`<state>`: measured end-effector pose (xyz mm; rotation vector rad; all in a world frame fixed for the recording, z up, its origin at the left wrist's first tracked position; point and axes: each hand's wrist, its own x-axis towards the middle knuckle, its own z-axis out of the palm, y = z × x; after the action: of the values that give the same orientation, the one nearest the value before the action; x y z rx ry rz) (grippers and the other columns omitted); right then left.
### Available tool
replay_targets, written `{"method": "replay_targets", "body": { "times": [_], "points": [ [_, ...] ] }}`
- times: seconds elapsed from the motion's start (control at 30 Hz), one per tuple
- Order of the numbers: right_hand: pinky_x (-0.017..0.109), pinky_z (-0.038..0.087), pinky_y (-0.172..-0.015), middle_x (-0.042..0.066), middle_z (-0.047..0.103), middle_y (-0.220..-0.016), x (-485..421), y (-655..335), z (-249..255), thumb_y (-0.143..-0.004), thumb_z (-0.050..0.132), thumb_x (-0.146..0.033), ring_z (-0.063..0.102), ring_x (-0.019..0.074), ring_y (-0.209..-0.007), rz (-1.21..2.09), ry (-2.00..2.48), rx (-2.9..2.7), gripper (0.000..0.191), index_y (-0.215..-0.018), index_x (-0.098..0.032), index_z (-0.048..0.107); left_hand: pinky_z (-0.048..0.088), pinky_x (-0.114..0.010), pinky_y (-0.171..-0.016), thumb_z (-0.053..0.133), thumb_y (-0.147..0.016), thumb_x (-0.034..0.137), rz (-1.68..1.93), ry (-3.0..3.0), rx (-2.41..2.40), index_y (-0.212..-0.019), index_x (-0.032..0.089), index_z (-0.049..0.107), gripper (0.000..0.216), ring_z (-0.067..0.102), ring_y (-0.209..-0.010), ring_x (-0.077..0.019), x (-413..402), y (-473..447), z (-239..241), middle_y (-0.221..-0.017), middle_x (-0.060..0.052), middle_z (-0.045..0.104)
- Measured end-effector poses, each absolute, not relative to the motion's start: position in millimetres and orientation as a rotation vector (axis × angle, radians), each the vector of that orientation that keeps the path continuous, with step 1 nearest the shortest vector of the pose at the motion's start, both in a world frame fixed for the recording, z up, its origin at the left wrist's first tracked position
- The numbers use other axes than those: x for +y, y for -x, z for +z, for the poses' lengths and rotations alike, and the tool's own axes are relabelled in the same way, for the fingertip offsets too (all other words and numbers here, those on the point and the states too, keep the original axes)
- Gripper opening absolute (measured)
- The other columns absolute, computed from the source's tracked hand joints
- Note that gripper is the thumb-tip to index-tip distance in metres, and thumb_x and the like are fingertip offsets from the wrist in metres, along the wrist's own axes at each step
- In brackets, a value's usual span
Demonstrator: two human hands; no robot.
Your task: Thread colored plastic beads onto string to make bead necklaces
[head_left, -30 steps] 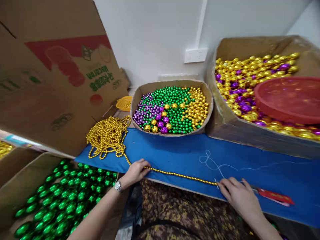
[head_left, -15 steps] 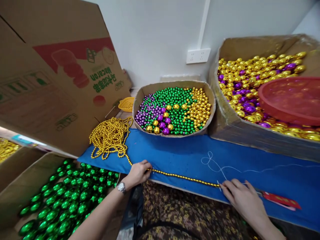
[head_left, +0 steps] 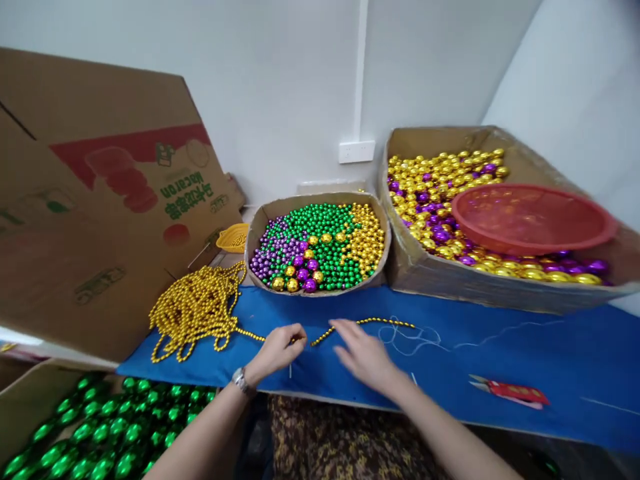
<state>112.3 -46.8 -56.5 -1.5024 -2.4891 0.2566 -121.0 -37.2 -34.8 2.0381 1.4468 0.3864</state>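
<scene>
So the left hand (head_left: pixel 277 350) is sitting at lower centre of the frame, pinching the gold bead strand (head_left: pixel 380 321) between thumb and fingertips. The strand is lying on the blue counter (head_left: pixel 500 347), running from the heap of gold beads (head_left: pixel 195 313) at centre left, through that pinch, then curving off toward the middle. The right hand (head_left: pixel 365 357) is hovering just right of the left one, fingers loosely spread and holding nothing. Its fingertips are sitting right by the strand, but I can't tell if they're actually touching it. A loose white thread (head_left: pixel 413 338) is curling on the counter past the strand's end, and red scissors (head_left: pixel 510 391) are lying well off at lower right. Behind the hands, a cardboard tray (head_left: pixel 320 291) is holding mixed green, purple and gold beads.
</scene>
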Motion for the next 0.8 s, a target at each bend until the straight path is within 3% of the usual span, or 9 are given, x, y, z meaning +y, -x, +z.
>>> {"method": "replay_targets", "body": {
  "times": [0.1, 0.2, 0.37, 0.6, 0.8],
  "points": [
    [0.021, 0.048, -0.074, 0.002, 0.066, -0.109, -46.6, -59.0, -58.8, -0.088, 0.049, -0.042, 0.062, 0.0148, -0.093, 0.383, 1.301, -2.607, 0.033, -0.114, -0.025, 0.059, 0.037, -0.021, -0.060, 0.046, -0.085, 0.034, 0.483, -1.924, 1.285, -0.069, 0.017, 0.053, 0.024, 0.050, -0.065, -0.0133, -38.9, 126.3, -33.3, -0.067, 0.001, 0.057],
    [0.022, 0.048, -0.069, 0.001, 0.069, -0.092, -34.2, -67.2, -62.0, -0.095, 0.042, -0.036, 0.064, 0.0125, -0.081, 0.422, 1.352, -2.648, 0.027, -0.095, -0.023, 0.065, 0.034, -0.021, -0.056, 0.048, -0.084, 0.041, 0.485, -1.914, 1.310, -0.064, 0.016, 0.051, 0.032, 0.045, -0.060, -0.0127, -39.2, 140.6, -37.2, -0.060, 0.002, 0.051],
    [0.036, 0.051, -0.077, 0.005, 0.062, -0.104, -10.0, -189.9, -59.9, -0.091, 0.053, -0.033, 0.062, 0.0157, -0.087, 0.326, 1.766, -2.594, 0.025, -0.108, -0.016, 0.059, 0.034, -0.021, -0.055, 0.045, -0.085, 0.045, 0.475, -1.974, 1.394, -0.065, 0.017, 0.053, 0.036, 0.046, -0.059, -0.0130, -33.2, 166.5, -51.0, -0.058, 0.003, 0.050],
    [0.037, 0.052, -0.079, 0.006, 0.059, -0.113, -24.6, -379.2, -50.8, -0.091, 0.054, -0.032, 0.061, 0.0170, -0.093, 0.090, 2.491, -2.216, 0.027, -0.114, -0.017, 0.056, 0.040, -0.019, -0.056, 0.046, -0.081, 0.049, 0.549, -2.101, 1.625, -0.070, 0.021, 0.058, 0.033, 0.055, -0.059, -0.0139, -7.7, 192.0, -71.5, -0.060, 0.004, 0.058],
    [0.033, 0.050, -0.081, 0.007, 0.060, -0.115, -77.6, -418.0, -55.7, -0.093, 0.047, -0.031, 0.061, 0.0173, -0.096, 0.081, 2.471, -2.234, 0.027, -0.116, -0.021, 0.057, 0.040, -0.019, -0.051, 0.045, -0.077, 0.058, 0.642, -2.065, 1.701, -0.065, 0.020, 0.057, 0.041, 0.054, -0.053, -0.0145, 6.2, 181.8, -84.4, -0.054, 0.004, 0.055]
  ]
}}
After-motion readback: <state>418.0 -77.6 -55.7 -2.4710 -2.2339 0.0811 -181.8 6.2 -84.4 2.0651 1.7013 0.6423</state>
